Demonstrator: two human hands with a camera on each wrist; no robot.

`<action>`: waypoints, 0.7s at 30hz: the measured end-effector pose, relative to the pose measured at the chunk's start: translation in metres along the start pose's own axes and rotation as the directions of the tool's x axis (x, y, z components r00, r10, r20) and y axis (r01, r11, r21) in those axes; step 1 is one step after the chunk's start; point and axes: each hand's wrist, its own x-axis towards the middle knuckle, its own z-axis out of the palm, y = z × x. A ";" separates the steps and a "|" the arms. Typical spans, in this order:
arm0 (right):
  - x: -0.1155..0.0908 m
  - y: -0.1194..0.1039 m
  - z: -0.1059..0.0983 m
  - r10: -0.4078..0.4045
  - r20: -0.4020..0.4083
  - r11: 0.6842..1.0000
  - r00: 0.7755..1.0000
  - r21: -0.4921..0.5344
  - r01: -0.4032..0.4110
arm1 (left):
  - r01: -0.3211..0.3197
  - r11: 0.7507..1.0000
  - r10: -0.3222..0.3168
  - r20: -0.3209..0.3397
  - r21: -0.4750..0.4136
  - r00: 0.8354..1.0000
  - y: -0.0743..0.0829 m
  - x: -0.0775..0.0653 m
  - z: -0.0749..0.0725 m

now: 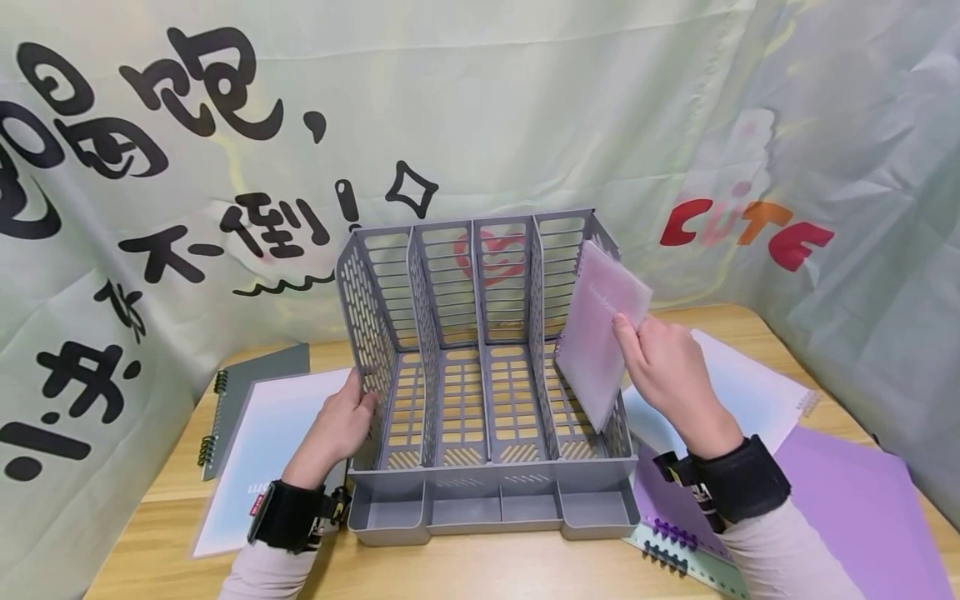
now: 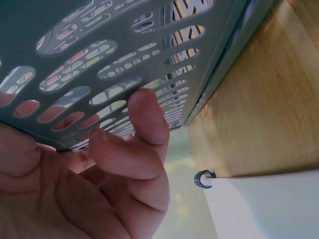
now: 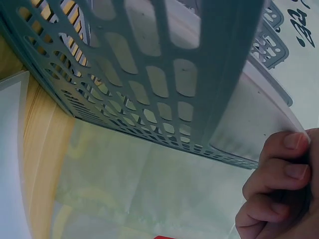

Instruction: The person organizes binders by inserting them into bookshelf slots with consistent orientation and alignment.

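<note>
Pale cloth backdrop (image 1: 570,108) behind a wood-grain table (image 1: 450,571) on my head feed. Grey organizer (image 1: 390,475) sits mid-table towards the front edge: four upright slots, row of small trays along its front. Pink spiral notebook (image 1: 592,333) is in the rightmost slot, tilted, top leaning out over the organizer's right wall; can't tell from my feeds if its bottom touches the slot floor. Right hand (image 1: 667,367) pinches it by the near edge, thumb on the cover, other fingers curled behind. Left hand (image 1: 337,425) grips the front edge of the organizer's left wall, two bent fingers against the outer face. Text check: pale lettering on the pink cover, too faint for me to read. Left blue-white folder (image 1: 277,433) has a red label (image 1: 257,504) and upside-down letters, partly hidden by the wrist. Backdrop says "CUTE" on the right, big black Chinese characters on the left; I make out 不倒. Table's left side: that folder overlaps a dark grey notebook (image 1: 262,365). Right side: second blue-white folder (image 1: 738,383) overlaps a purple notebook (image 1: 855,492), green notebook (image 1: 712,571) sticking out beneath at the front edge.
</note>
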 end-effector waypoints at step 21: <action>-0.001 0.004 0.014 0.000 0.024 0.997 1.000 -0.082 0.002 | -0.005 1.000 0.005 0.007 0.008 1.000 -0.002 0.002 0.000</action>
